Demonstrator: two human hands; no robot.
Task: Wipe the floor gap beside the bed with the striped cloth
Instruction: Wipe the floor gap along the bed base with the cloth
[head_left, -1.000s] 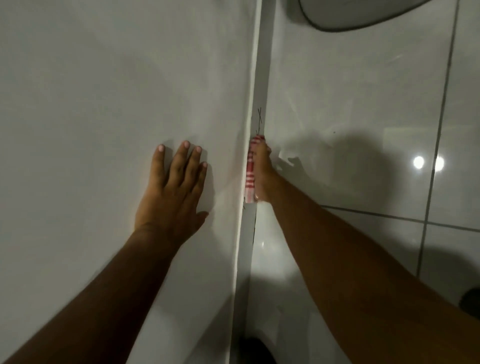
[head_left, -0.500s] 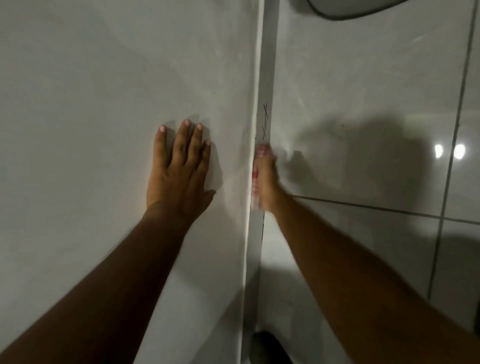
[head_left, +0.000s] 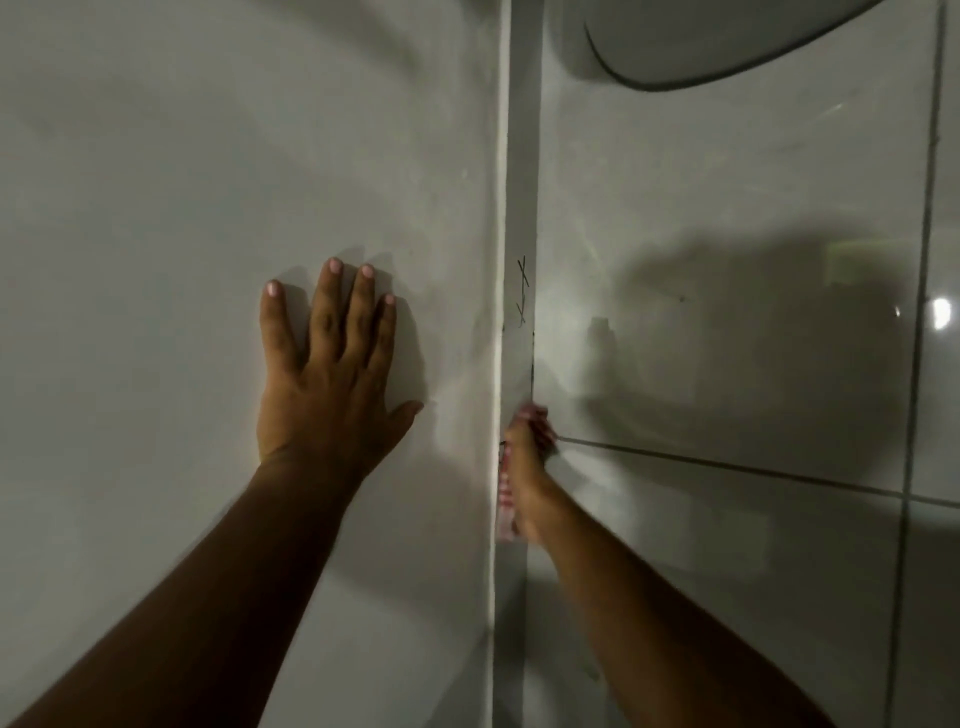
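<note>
The bed (head_left: 182, 156) fills the left half as a smooth pale surface. Its right edge drops into a narrow grey floor gap (head_left: 522, 182) that runs from top to bottom. My left hand (head_left: 324, 374) lies flat on the bed, fingers spread and holding nothing. My right hand (head_left: 527, 467) is pushed into the gap, edge-on and motion-blurred. It presses the red and white striped cloth (head_left: 504, 499) against the bed's side. Only a thin strip of the cloth shows beside the hand. Dark scribble marks (head_left: 523, 291) sit on the gap floor beyond my fingertips.
Glossy pale floor tiles (head_left: 727, 208) with dark grout lines lie right of the gap, reflecting lamps. A rounded pale object with a dark rim (head_left: 727, 47) lies on the floor at the top right.
My right hand has slid the cloth along the gap towards me, away from the scribble marks. My left hand has stayed flat on the bed.
</note>
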